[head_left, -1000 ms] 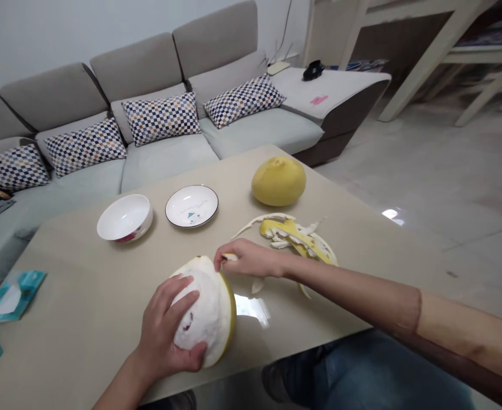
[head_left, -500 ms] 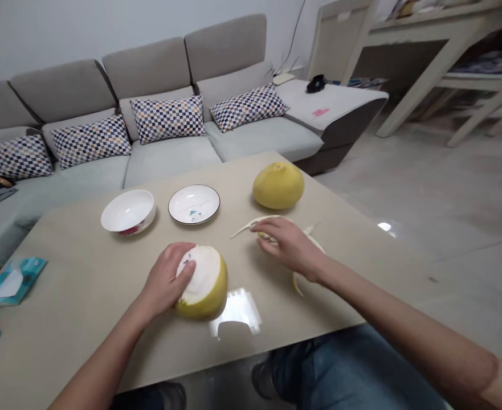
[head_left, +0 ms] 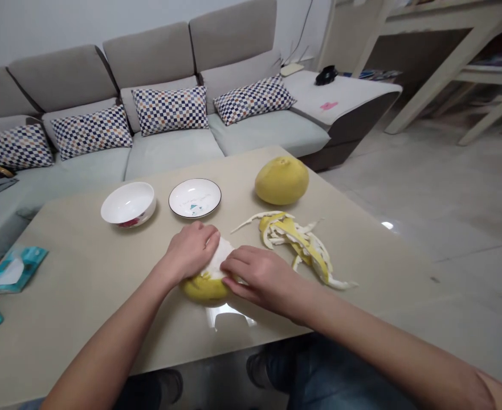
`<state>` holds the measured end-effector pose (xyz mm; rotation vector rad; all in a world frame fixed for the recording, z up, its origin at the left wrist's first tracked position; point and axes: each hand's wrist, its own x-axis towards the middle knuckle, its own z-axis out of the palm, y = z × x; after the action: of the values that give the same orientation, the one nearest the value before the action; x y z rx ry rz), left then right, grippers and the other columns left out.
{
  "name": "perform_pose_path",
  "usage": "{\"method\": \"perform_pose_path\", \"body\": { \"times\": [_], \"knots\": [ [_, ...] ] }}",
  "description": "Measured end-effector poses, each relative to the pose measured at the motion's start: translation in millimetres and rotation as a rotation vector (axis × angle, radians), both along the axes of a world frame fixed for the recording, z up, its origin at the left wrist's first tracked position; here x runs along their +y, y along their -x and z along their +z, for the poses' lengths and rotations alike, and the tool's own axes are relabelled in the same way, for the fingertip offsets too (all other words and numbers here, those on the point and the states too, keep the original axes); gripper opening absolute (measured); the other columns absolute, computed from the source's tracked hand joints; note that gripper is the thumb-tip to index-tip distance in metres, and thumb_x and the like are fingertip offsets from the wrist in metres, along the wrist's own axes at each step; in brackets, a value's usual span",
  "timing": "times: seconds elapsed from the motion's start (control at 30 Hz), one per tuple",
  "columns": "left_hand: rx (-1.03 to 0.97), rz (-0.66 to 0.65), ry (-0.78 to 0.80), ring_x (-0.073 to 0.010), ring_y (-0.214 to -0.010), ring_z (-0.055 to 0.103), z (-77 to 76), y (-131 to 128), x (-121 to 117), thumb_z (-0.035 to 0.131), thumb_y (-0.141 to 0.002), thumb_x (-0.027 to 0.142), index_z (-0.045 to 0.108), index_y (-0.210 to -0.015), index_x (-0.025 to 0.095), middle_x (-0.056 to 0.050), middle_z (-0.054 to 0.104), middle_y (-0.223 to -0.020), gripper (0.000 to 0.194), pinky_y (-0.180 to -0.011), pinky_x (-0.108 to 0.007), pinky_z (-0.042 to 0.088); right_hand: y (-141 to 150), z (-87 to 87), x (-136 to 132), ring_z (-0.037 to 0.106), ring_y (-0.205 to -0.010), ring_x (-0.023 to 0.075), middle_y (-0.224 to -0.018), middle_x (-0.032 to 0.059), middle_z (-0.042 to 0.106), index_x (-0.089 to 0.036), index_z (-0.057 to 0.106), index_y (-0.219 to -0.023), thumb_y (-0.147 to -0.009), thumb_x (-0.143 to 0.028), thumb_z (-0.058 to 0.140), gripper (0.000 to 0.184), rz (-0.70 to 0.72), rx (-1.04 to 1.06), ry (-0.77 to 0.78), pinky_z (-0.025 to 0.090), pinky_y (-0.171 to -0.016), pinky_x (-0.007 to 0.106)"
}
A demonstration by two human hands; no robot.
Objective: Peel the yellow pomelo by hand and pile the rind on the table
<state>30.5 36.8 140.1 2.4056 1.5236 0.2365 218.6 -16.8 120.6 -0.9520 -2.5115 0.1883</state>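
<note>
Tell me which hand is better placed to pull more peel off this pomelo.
Probably the right hand: its fingers lie against the partly peeled pomelo where the yellow rind meets the white pith, while the left hand sits on top, steadying it.

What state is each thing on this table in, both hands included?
Partly peeled pomelo: white pith bared on top, yellow rind on its lower part.
Left hand: cupped over the pomelo's top.
Right hand: against the pomelo's side.
Second pomelo: whole, unpeeled.
Peel strips: loose heap.
White bowl: upright.
Round plate: flat.
</note>
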Motion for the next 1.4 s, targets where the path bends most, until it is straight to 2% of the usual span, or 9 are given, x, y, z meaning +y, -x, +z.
{"method": "perform_pose_path", "body": {
  "times": [0.37, 0.57, 0.67, 0.9, 1.0, 1.2, 1.3, 1.37, 1.4],
  "knots": [
    [0.029, -0.003, -0.023, -0.0240, -0.092, 0.060, 0.8, -4.2, -0.2, 0.028, -0.100, 0.041, 0.066, -0.098, 0.026, -0.006, 0.063, -0.095, 0.041, -0.075, -0.035, 0.045, 12.4, 18.7, -0.6, 0.056, -0.071, 0.0187, -0.082, 0.0096, 0.067, -0.014, 0.064, -0.086, -0.084, -0.013, 0.061, 0.004, -0.074, -0.357, 0.036, 0.027, -0.053, 0.028],
    [0.015, -0.012, -0.016, -0.0234, -0.091, 0.060, -0.7, -1.5, 0.7, 0.027, -0.100, 0.041, 0.065, -0.097, 0.024, -0.006, 0.062, -0.093, 0.041, -0.075, -0.034, 0.045, 29.5, 13.0, -2.9, 0.058, -0.070, 0.0213, -0.081, 0.0118, 0.068, -0.014, 0.066, -0.086, -0.081, -0.008, 0.060, 0.010, -0.190, -0.422, 0.035, 0.020, -0.049, 0.029],
    [0.003, -0.006, -0.016, -0.0234, -0.093, 0.060, -0.8, -1.2, 0.2, 0.028, -0.100, 0.040, 0.065, -0.099, 0.024, -0.006, 0.062, -0.095, 0.041, -0.075, -0.034, 0.045, 32.5, 5.2, -5.7, 0.059, -0.071, 0.0228, -0.077, 0.0115, 0.067, -0.015, 0.065, -0.083, -0.081, -0.008, 0.058, 0.010, -0.242, -0.376, -0.021, 0.019, -0.047, 0.030],
    [0.034, 0.016, -0.052, -0.0252, -0.096, 0.060, -1.3, -8.3, -4.9, 0.032, -0.099, 0.037, 0.066, -0.105, 0.024, -0.008, 0.064, -0.100, 0.037, -0.078, -0.037, 0.046, 22.6, -15.4, -14.4, 0.056, -0.068, 0.0201, -0.070, 0.0072, 0.064, -0.018, 0.062, -0.074, -0.071, -0.008, 0.058, 0.011, -0.331, -0.176, -0.184, 0.028, -0.052, 0.031],
    [0.044, 0.021, -0.068, -0.0260, -0.097, 0.060, -0.5, -12.1, -8.4, 0.034, -0.098, 0.035, 0.066, -0.107, 0.023, -0.009, 0.064, -0.101, 0.036, -0.079, -0.037, 0.046, 18.7, -23.7, -17.2, 0.056, -0.069, 0.0193, -0.070, 0.0060, 0.064, -0.018, 0.061, -0.073, -0.070, -0.009, 0.055, 0.011, -0.361, -0.112, -0.207, 0.030, -0.055, 0.030],
    [0.087, 0.039, -0.096, -0.0283, -0.101, 0.060, -0.2, -15.0, -14.0, 0.036, -0.097, 0.035, 0.065, -0.111, 0.023, -0.010, 0.065, -0.104, 0.035, -0.082, -0.040, 0.047, 14.9, -32.0, -21.5, 0.056, -0.068, 0.0178, -0.073, 0.0053, 0.066, -0.019, 0.059, -0.075, -0.073, -0.011, 0.053, 0.011, -0.449, 0.055, -0.153, 0.037, -0.061, 0.027],
    [0.092, 0.066, -0.100, -0.0297, -0.104, 0.059, -1.9, -13.0, -15.3, 0.036, -0.096, 0.036, 0.064, -0.114, 0.024, -0.010, 0.065, -0.108, 0.035, -0.084, -0.042, 0.047, 12.2, -31.4, -26.1, 0.060, -0.075, 0.0186, -0.078, 0.0049, 0.066, -0.019, 0.060, -0.079, -0.078, -0.012, 0.052, 0.010, -0.437, 0.157, -0.080, 0.043, -0.068, 0.027],
    [0.084, 0.077, -0.102, -0.0298, -0.106, 0.059, -3.5, -11.0, -16.2, 0.037, -0.096, 0.036, 0.063, -0.115, 0.024, -0.010, 0.065, -0.110, 0.035, -0.086, -0.043, 0.047, 9.7, -29.0, -29.6, 0.063, -0.088, 0.0214, -0.092, 0.0079, 0.069, -0.018, 0.061, -0.089, -0.083, -0.018, 0.056, 0.008, -0.416, 0.190, -0.010, 0.046, -0.075, 0.029],
    [0.079, 0.078, -0.102, -0.0296, -0.106, 0.059, -4.3, -10.0, -16.7, 0.037, -0.096, 0.036, 0.064, -0.115, 0.025, -0.010, 0.065, -0.111, 0.034, -0.087, -0.043, 0.047, 8.5, -27.0, -31.1, 0.064, -0.095, 0.0234, -0.102, 0.0105, 0.069, -0.017, 0.062, -0.098, -0.084, -0.023, 0.059, 0.015, -0.422, 0.184, 0.034, 0.047, -0.078, 0.030]
  ]
}}
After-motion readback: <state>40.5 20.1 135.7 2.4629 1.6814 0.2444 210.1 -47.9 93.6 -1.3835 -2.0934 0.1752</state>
